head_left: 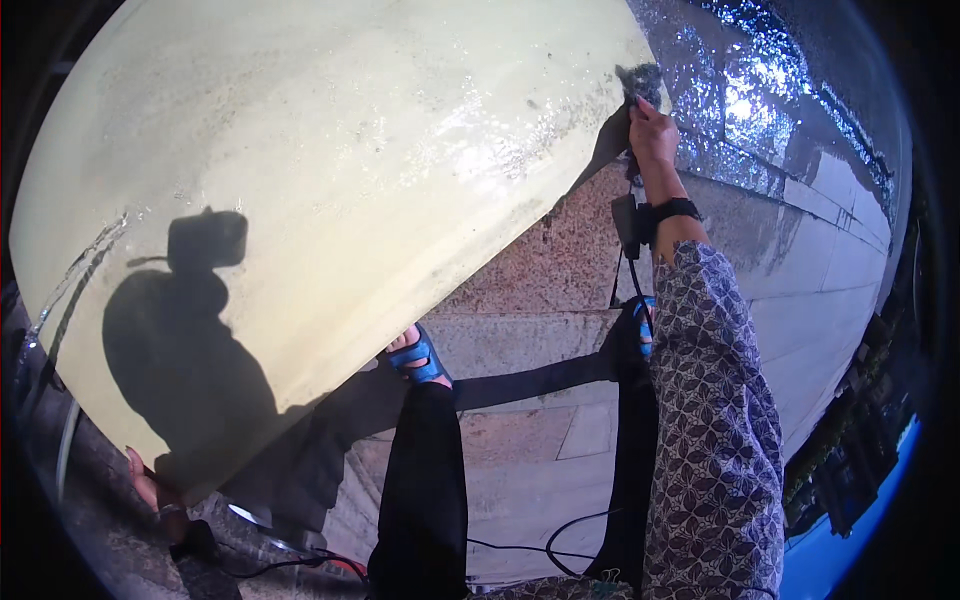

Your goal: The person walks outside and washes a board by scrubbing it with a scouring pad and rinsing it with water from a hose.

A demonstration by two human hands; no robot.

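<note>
A large, wet cream board [380,200] fills the upper left, tilted, with dark specks and smudges near its right edge. My right hand [655,135] is closed at the board's far right corner, pinching a dark, fuzzy scouring pad [640,84] against it. At the near left corner my left hand [150,485] grips the board's edge; part of that hand is hidden by the board. A black strap with a small box [628,225] is on my right wrist. My shadow falls across the board's lower left.
Stone paving [540,340] lies under my feet, wet and glinting at the upper right. My feet in blue sandals [425,358] stand by the board's near edge. A black cable [560,535] loops between my legs. A pale hose [67,450] shows at the left.
</note>
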